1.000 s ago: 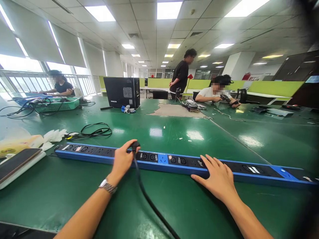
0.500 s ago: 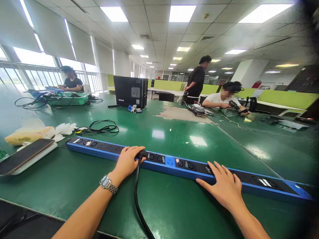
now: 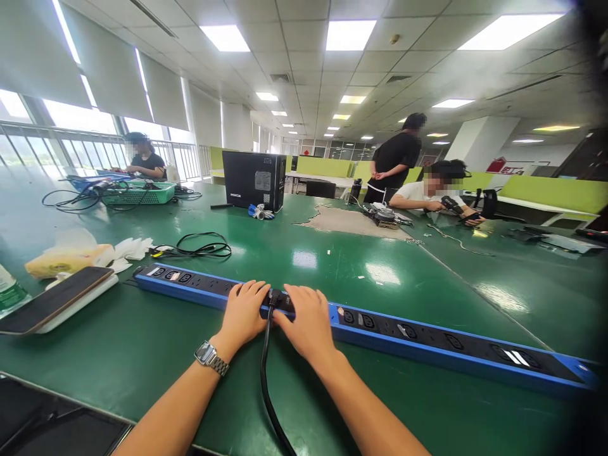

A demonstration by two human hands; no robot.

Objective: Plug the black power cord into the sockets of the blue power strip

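Glossy green tabletop (image 3: 190, 354) bears a long, blue-edged black power strip (image 3: 375, 325); left hand (image 3: 244, 318) and right hand (image 3: 310, 321) curl over it, flanking a black corded plug (image 3: 275, 297) already at the strip. Whether it is pinched or fully seated cannot be told.

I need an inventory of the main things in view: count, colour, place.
Table: one, green, beneath strip
Power strip: one, blue and black, across table
Plug: one, black, between hands
Plug cord: one, black, between forearms
Loose cable: one bundle, black, behind strip
Soft pack: one, yellow, left
Computer tower: one, black, far side
Basket: one, green, far left
People: three, dark or white tops, background
Wristwatch: one, silver, left wrist
Left hand: one, left of plug
Right hand: one, right of plug
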